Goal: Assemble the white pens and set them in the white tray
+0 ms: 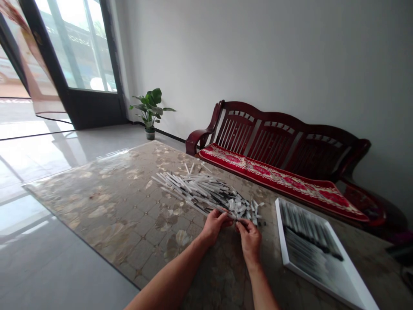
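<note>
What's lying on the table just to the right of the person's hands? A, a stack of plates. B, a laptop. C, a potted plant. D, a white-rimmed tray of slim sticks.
D. The white-rimmed tray lies on the table with rows of slim sticks in it, to the right of the left hand and the right hand.

Nothing in view carries any legible text, label, number or sign.
</note>
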`<state>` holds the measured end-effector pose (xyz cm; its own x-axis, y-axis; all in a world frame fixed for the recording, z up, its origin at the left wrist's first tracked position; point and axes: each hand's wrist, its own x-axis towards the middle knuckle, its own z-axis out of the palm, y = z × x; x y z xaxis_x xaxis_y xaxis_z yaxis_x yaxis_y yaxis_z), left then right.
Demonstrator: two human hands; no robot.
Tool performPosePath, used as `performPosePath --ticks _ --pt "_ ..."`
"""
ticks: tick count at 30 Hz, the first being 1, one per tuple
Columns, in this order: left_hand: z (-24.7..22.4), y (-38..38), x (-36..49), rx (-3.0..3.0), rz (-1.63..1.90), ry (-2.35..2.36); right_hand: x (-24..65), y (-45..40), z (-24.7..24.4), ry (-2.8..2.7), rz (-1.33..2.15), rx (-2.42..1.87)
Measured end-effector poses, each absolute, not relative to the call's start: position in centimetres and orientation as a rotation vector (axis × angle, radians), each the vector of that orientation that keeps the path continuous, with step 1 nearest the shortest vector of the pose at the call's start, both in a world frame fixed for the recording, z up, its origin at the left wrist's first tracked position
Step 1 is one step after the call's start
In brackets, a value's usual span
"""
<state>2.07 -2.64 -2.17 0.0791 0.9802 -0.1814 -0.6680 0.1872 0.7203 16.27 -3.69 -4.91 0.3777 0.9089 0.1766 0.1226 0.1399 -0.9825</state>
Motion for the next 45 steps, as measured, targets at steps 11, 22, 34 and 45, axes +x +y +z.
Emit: performPosePath --ticks 11,22,34,45 --pt "-1.9 -2.5 2.0 0.493 1.276 0.729 16.4 -3.9 -4.6 -1.097 0.712 -1.386" --pt "-1.9 -2.3 2.6 0.613 1.239 0.793 16.3 -4.1 -4.5 -1.122 0.609 -1.408" --pt "-1.9 -1.6 2.6 0.553 1.299 0.784 15.8 -3.3 -3.6 -1.111 0.734 -1.453" --pt "-1.0 -2.4 2.9 0.683 1.281 0.769 15.6 -4.0 -3.7 -1.285 0.448 -1.63"
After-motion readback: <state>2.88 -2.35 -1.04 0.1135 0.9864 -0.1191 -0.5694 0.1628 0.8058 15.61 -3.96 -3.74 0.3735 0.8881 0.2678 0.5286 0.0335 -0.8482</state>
